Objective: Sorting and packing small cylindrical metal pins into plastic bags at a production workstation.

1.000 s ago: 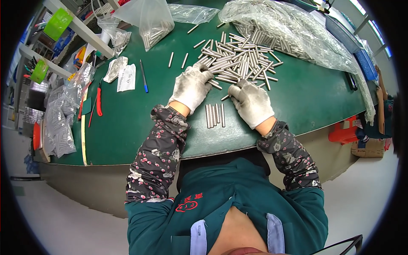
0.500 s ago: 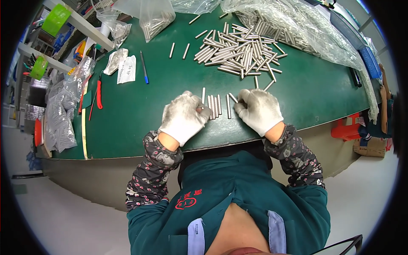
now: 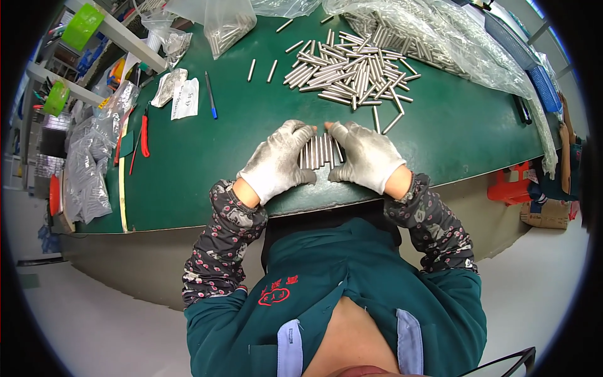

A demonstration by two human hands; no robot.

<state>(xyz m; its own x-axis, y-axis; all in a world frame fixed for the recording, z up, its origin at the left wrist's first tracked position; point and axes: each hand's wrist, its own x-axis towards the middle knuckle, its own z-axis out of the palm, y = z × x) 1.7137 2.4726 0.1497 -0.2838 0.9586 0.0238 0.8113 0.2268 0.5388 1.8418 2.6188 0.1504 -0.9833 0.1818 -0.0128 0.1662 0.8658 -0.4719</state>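
A short row of shiny metal pins [image 3: 320,152] lies side by side on the green table, between my two gloved hands. My left hand [image 3: 276,158] curves round the row's left end, index finger at the pins' far ends and thumb by their near ends. From the right, my right hand [image 3: 368,156] cups the row the same way, partly covering the outermost pins. Both white gloves leave some fingertips bare. Beyond the hands, many loose pins form a heap [image 3: 352,74]; two single pins [image 3: 377,119] lie just beyond my right hand.
Clear plastic sheeting [image 3: 433,38] covers more pins at the back right. A bag of pins [image 3: 227,31] stands at the back. Leftward lie a blue pen [image 3: 211,97], a paper slip [image 3: 185,99], red-handled pliers [image 3: 145,135] and crumpled plastic bags [image 3: 91,163]. A blue basket [image 3: 543,88] sits at the right edge.
Both hands have moved inward and closed in on the row from either side. The pins, spread with a gap before, now lie close together.
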